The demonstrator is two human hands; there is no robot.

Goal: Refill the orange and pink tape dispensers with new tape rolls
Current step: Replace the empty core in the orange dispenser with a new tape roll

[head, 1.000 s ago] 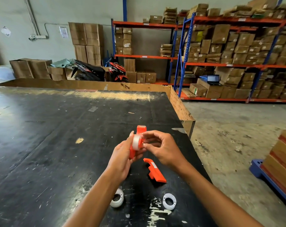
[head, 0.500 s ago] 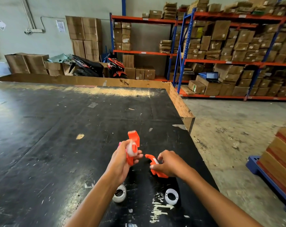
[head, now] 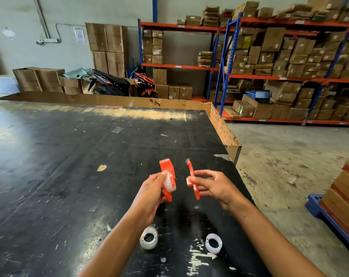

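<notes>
Black table (head: pixel 69 176), hands holding orange dispenser (head: pixel 166 176) halves

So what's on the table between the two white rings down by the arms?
Nothing: in the head view, only bare, scuffed black table lies between the left ring and the right ring.

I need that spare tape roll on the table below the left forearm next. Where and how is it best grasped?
Pinch the spare tape roll across its outer wall from above: it lies flat, hole upward, clear of the empty core to its right.
</notes>
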